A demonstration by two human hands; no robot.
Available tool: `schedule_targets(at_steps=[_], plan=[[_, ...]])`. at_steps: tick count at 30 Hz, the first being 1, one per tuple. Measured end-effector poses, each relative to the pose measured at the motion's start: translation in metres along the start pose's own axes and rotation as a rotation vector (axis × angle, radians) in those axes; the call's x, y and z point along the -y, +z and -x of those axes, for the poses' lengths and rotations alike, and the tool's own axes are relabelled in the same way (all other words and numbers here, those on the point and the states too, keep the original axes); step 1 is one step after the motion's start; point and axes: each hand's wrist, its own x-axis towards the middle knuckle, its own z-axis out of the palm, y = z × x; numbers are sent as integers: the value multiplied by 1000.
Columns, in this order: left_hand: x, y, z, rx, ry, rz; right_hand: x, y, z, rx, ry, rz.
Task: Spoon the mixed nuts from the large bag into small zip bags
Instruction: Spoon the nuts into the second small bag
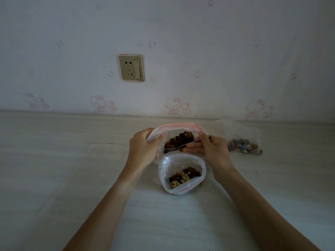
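My left hand [145,147] grips the floppy large bag [176,126] rim; my right hand [210,147] pinches the spoon [178,147] handle, light nuts [179,140] shifting loosely

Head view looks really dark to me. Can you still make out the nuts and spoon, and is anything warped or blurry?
Head view: dim, corners darker. Nuts in the large bag and small bag read as dark lumps; the spoon in the right hand is a faint pale line. Wide-angle bending stretches the forearms. Far bag looks soft.
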Motion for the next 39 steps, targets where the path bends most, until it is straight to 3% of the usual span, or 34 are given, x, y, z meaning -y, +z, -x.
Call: schedule_targets(at_steps=[39], plan=[[5,-1,-2,-32,-17,9,-6,0,-1,-25,28,33]])
